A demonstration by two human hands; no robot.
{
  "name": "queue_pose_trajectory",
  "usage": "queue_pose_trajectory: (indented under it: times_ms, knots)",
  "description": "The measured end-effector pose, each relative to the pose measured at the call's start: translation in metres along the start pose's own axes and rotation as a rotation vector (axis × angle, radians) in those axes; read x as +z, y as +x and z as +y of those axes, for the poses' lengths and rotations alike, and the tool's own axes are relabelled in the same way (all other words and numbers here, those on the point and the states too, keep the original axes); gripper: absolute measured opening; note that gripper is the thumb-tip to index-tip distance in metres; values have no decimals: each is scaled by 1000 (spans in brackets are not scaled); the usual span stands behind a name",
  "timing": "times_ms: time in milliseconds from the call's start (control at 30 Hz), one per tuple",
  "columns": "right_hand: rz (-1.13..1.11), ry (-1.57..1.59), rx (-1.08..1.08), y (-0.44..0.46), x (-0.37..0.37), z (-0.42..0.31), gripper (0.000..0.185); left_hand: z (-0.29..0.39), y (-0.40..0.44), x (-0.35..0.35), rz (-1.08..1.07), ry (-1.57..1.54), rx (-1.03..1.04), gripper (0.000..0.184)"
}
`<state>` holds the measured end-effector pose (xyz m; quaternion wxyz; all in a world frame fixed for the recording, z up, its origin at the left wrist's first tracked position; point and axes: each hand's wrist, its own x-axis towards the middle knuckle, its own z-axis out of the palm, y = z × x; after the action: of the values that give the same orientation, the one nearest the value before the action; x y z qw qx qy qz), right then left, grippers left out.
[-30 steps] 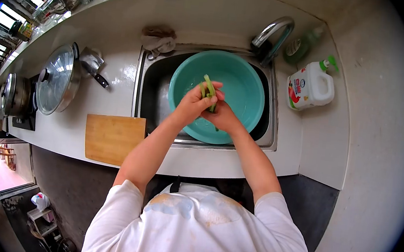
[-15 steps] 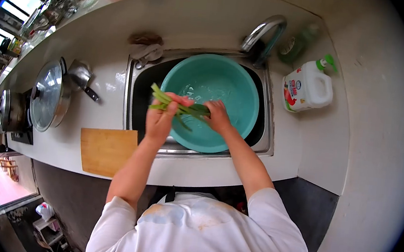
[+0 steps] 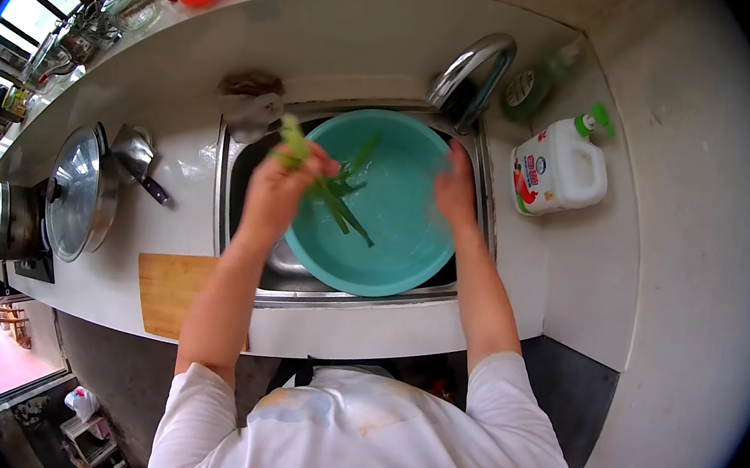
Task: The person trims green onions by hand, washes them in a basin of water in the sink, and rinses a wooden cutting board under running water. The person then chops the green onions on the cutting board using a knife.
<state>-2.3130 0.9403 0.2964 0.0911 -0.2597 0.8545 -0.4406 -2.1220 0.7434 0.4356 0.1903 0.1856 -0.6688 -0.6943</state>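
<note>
My left hand (image 3: 287,181) is closed around a bunch of long green vegetable stalks (image 3: 339,205) over the left side of a teal plastic basin (image 3: 362,274). Their pale ends stick up past my fingers, and the darker leafy ends hang down into the basin. Clear water lies in the basin, which sits in a steel sink (image 3: 291,269). At the basin's right rim is my right hand (image 3: 457,188), apart from the stalks. Motion blurs its fingers, so I cannot tell whether they grip the rim.
A chrome faucet (image 3: 473,66) rises behind the basin. White detergent jug (image 3: 560,173) and green bottle (image 3: 534,88) stand right of it. On the left are a wooden cutting board (image 3: 169,293), a cleaver (image 3: 138,159), a lidded pan (image 3: 77,194) and a pot (image 3: 10,223).
My right hand has let go of the stalks and moved right to the basin's rim. The stalks in my left hand have swung downward toward the water. The view has shifted slightly.
</note>
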Motion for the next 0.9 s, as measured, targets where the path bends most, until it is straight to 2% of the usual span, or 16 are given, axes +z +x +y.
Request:
queue_pose_trajectory:
  times_ms: [33, 67, 100, 167, 200, 267, 367, 400, 467, 633, 733, 900]
  knots:
    - [147, 194, 24, 22, -14, -4, 66, -13, 2, 10, -84, 103, -85, 13]
    - [251, 228, -17, 45, -22, -1, 65, -14, 3, 23, -176, 178, -124, 18]
    - [353, 263, -60, 71, -32, 5, 65, -27, 6, 33, -214, 69, -181, 20]
    - [407, -195, -327, 128, -49, 41, 62, -37, 16, 45, -275, 71, -225, 22]
    - [404, -191, -338, 140, -54, 36, 62, -38, 22, 49, -301, 82, -245, 23]
    - [55, -281, -60, 158, -63, 29, 60, -41, 32, 55, -311, 66, -260, 25]
    - [-15, -270, -63, 156, -66, 31, 58, -35, 42, 62, -327, 45, -284, 26]
    - [-16, -271, -66, 154, -66, 30, 58, -32, 46, 63, -328, 42, -292, 26]
    - [47, -347, -208, 142, -68, 33, 57, -33, 50, 67, -338, 40, -306, 26]
    - [85, -403, -135, 128, -71, 36, 55, -41, 65, 79, -343, -102, -317, 20]
    - [90, -409, -67, 121, -69, 38, 56, -52, 70, 84, -363, -87, -270, 24]
    - [119, -362, -28, 116, -67, 44, 55, -58, 64, 88, -322, -8, -249, 20]
